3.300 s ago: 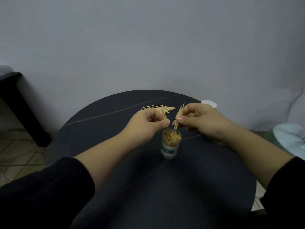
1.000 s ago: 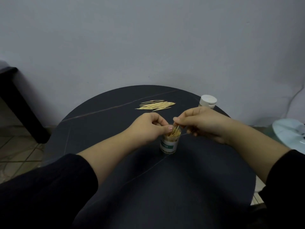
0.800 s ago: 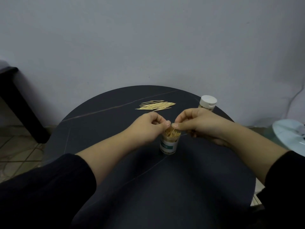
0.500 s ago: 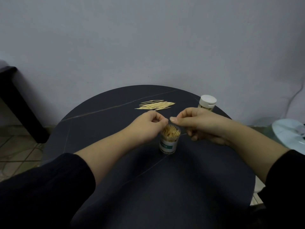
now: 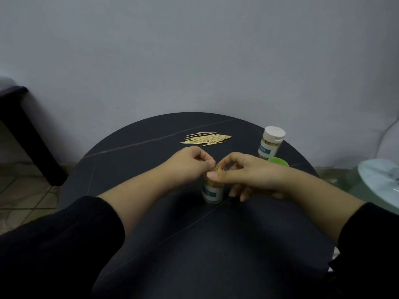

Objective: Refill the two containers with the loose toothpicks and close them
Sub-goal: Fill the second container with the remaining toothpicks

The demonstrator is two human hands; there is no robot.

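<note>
A grey wall point(image 5: 194, 50) stands behind a round dark table point(image 5: 194, 244) that fills the near and middle of the scene. A black piece of furniture point(image 5: 28, 137) stands at the far left, and a pale round object point(image 5: 380, 182) shows at the right edge.

Both forearms reach in from black sleeves point(image 5: 60, 244) and meet at the middle of the table. The left hand point(image 5: 190, 167) comes in from the left with its fingers curled in, thumb and forefinger tips together right at the left of the open container's mouth; whether they pinch a toothpick cannot be told. The right hand point(image 5: 254, 175) grasps the top of that container: the thumb lies across its near side, the forefinger arches over its far side, and the other fingers hang curled just to its right.

The loose toothpicks point(image 5: 205, 139) lie in a flat pile on the far part of the table, well apart from the hands.

The open container point(image 5: 212, 194) stands upright between the hands, clear with a white and green label, packed with upright toothpicks whose tips point(image 5: 218, 168) show at the mouth. The closed container point(image 5: 269, 145) stands upright at the far right, white cap on, toothpicks visible through its wall.

A green lid point(image 5: 278, 162) lies just near of the closed container, partly hidden behind the right hand.
</note>
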